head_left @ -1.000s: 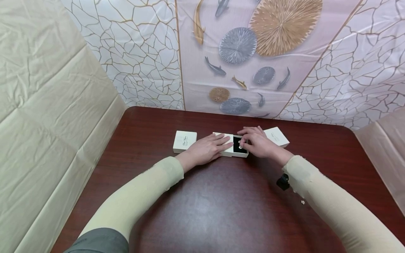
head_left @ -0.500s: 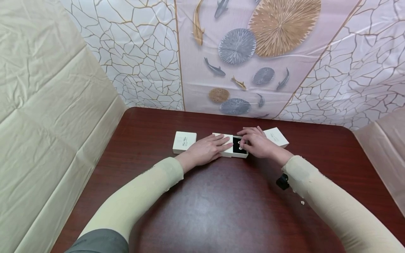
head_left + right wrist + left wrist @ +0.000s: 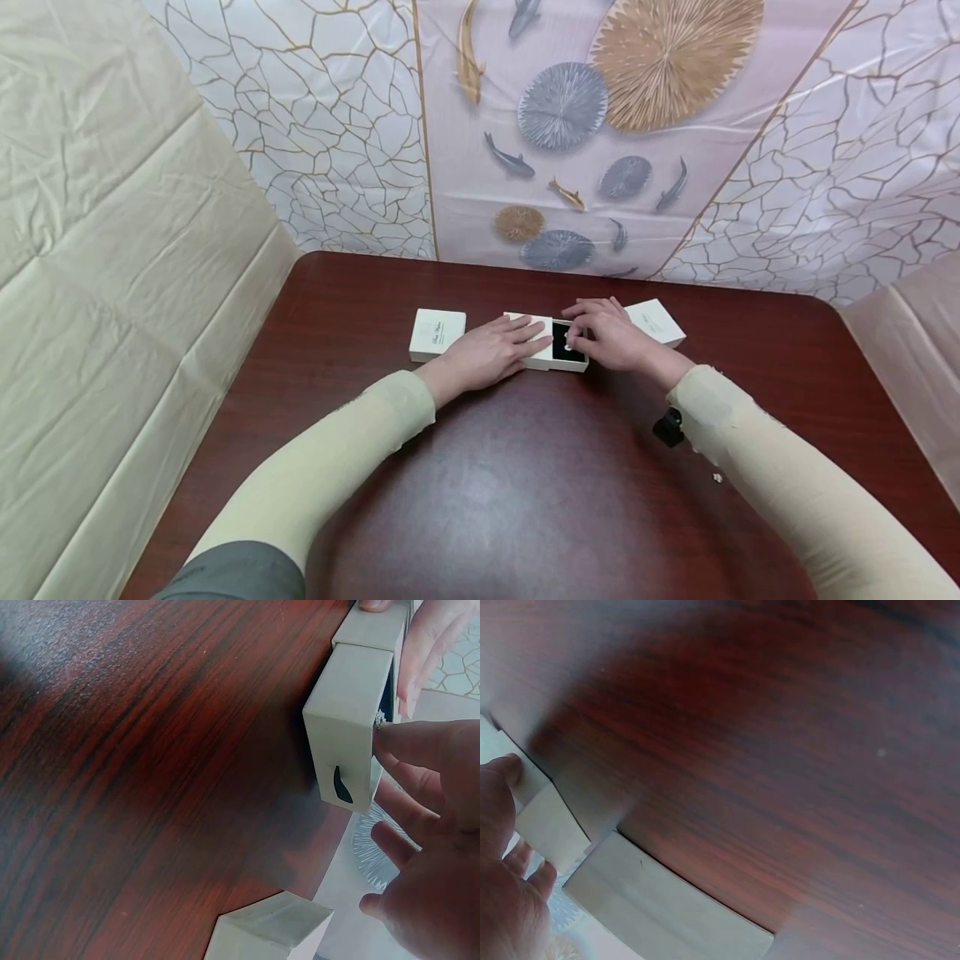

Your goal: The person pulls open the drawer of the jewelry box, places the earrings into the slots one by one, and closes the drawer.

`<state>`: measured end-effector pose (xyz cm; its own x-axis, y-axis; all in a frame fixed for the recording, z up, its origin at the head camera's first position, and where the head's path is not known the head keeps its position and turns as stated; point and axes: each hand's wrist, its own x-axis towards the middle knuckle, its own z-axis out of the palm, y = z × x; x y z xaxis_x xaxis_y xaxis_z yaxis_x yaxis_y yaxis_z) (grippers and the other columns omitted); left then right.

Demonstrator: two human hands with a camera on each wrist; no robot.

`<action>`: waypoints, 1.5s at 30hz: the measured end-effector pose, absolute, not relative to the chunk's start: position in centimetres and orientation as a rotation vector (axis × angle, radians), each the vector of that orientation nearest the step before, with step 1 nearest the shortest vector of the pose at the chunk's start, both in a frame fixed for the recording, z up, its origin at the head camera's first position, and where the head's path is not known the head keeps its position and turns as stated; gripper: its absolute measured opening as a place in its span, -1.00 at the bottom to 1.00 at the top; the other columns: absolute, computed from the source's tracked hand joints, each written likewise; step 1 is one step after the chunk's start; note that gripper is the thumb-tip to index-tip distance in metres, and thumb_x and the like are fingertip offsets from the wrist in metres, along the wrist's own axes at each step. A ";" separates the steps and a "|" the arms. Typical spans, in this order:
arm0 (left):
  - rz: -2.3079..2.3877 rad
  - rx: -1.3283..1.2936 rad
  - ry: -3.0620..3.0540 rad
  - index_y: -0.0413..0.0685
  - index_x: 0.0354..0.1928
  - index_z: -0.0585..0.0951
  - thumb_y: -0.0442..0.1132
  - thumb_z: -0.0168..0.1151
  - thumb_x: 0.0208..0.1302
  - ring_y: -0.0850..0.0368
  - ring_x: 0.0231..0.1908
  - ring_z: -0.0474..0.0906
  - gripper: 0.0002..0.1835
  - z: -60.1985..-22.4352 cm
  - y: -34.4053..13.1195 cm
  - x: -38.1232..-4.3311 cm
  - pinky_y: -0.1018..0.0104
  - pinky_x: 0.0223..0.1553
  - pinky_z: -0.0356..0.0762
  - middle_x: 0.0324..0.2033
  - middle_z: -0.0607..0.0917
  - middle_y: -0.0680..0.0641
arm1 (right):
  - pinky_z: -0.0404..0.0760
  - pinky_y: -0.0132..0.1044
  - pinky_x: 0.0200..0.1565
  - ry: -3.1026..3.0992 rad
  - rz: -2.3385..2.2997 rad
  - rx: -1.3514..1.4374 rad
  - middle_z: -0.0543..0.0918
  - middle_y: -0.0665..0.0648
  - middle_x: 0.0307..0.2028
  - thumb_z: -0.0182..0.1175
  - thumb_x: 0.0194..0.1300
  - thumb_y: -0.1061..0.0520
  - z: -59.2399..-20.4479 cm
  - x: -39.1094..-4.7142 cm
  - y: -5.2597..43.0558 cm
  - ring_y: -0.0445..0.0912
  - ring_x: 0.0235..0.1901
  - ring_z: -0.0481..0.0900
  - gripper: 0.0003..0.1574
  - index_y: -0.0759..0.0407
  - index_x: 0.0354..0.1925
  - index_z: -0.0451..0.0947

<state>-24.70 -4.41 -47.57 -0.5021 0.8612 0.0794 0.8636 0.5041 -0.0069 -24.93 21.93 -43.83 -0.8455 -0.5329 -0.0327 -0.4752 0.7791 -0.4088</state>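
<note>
A white drawer-style jewelry box (image 3: 538,357) lies in the middle of the row, its black-lined tray (image 3: 568,366) slid partly out to the right. My left hand (image 3: 491,354) holds the sleeve, fingers spread over the top and thumb on the near side. My right hand (image 3: 611,336) reaches over the tray. Its thumb and forefinger pinch a tiny sparkling earring (image 3: 380,718) right at the black lining, largely hidden by the fingertips. A dark slot shows in the tray's end wall in the right wrist view.
A closed white box (image 3: 437,333) with printed lettering stands to the left, and another white box (image 3: 656,323) sits angled to the right. One small flower-shaped piece (image 3: 717,477) lies on the reddish-brown table (image 3: 480,500) by the right forearm. A patterned cloth (image 3: 345,125) hangs behind.
</note>
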 end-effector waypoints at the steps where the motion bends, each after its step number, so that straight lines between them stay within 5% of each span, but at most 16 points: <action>1: -0.051 -1.527 -2.663 0.07 0.65 0.33 -0.07 0.17 0.65 -0.12 0.61 0.21 -0.37 -47.5 -4.4 -24.7 -0.08 0.58 0.23 0.61 0.33 -0.12 | -0.13 0.56 0.50 2.824 -0.598 -0.804 0.58 0.37 0.35 0.29 0.49 0.24 -43.8 -24.9 22.0 0.39 0.54 0.22 -0.81 0.10 -0.33 0.71; 12: -0.076 -1.534 -2.664 0.06 0.64 0.34 -0.08 0.18 0.64 -0.14 0.60 0.22 -0.37 -47.4 -4.4 -24.7 -0.09 0.58 0.22 0.60 0.34 -0.13 | 0.11 0.37 0.51 2.776 -0.652 -0.862 0.57 0.44 0.34 0.22 0.50 0.28 -43.9 -24.9 22.4 0.45 0.51 0.24 -0.79 0.13 -0.31 0.71; 45: -0.067 -1.542 -2.653 0.07 0.65 0.32 -0.09 0.19 0.64 -0.12 0.61 0.20 -0.36 -47.6 -4.5 -24.8 -0.09 0.59 0.20 0.61 0.33 -0.13 | 0.06 0.38 0.53 2.730 -0.714 -0.833 0.58 0.47 0.32 0.21 0.51 0.29 -44.4 -25.5 22.8 0.48 0.52 0.21 -0.80 0.17 -0.29 0.72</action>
